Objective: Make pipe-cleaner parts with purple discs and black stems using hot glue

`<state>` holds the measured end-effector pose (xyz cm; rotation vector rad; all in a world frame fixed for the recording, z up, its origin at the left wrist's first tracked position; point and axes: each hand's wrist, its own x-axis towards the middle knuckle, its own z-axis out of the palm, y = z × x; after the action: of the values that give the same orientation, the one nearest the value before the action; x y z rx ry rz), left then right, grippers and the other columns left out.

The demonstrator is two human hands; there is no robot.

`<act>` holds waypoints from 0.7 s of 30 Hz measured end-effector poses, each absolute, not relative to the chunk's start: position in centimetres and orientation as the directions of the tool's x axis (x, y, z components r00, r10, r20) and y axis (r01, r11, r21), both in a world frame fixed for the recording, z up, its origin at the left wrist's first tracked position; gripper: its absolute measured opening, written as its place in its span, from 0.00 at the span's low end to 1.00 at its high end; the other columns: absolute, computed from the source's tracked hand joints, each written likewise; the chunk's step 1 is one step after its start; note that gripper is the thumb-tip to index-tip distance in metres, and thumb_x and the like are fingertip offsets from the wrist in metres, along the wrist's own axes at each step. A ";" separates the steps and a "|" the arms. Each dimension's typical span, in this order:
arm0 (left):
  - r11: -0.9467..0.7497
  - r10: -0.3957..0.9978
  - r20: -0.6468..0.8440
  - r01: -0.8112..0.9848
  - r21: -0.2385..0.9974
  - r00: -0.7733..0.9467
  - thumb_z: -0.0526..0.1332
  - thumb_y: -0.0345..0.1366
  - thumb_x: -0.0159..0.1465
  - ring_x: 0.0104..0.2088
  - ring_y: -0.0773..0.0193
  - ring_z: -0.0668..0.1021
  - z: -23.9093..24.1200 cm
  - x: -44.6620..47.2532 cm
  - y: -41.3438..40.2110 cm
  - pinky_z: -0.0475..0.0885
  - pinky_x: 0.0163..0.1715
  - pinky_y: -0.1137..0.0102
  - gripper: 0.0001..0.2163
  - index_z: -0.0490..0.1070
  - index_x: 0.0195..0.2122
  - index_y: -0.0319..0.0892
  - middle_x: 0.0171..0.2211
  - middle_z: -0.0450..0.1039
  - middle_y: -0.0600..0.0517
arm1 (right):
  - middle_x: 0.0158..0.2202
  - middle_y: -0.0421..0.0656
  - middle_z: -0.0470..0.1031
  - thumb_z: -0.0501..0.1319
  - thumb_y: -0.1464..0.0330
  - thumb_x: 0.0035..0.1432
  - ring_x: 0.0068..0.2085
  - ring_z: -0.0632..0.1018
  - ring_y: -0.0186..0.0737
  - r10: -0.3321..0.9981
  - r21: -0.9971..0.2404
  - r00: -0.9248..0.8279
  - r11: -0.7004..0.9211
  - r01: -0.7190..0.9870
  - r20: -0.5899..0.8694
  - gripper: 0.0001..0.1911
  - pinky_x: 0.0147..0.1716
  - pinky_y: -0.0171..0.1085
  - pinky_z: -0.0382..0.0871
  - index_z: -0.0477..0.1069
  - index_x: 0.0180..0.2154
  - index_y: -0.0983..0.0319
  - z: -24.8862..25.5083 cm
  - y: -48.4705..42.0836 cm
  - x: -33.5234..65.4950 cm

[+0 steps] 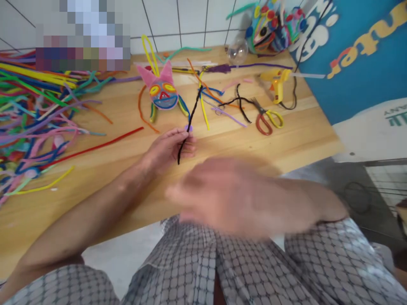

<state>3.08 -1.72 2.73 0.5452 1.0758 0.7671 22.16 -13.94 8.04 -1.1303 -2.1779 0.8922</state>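
My left hand [170,146] pinches a black twisted pipe cleaner [194,109] between thumb and fingers just above the table. The strip points up and away, its lower end sticking out below the fingers. A small purple bit shows behind it at the fingertips; its kind is unclear. My right hand [222,197] is smeared by motion near the table's front edge, so its fingers and anything in them cannot be made out. Beyond my left hand stands a clear ball ornament [168,101] with pink ears, a colourful face, and a yellow loop on top.
A heap of coloured pipe cleaners [34,114] covers the left side, with a red one [104,145] reaching inward. To the right lie black pieces [241,99], scissors [264,123] and a yellow glue gun [277,84]. A clear ball [238,51] and decorated figures [265,29] stand behind.
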 end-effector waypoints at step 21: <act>0.559 0.817 -0.444 -0.321 0.764 0.367 0.67 0.31 0.64 0.23 0.66 0.79 1.2 2.3 -1.7 0.76 0.28 0.72 0.06 0.70 0.38 0.41 0.24 0.78 0.53 | 0.51 0.59 0.80 0.66 0.62 0.62 0.53 0.80 0.60 0.968 -0.226 0.097 -0.043 0.973 0.233 0.18 0.55 0.56 0.73 0.77 0.52 0.62 1.9 0.8 39.3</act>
<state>2.28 -1.71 1.21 0.6313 0.9219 0.7972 39.34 0.79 1.87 -2.0584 -1.9148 -0.0233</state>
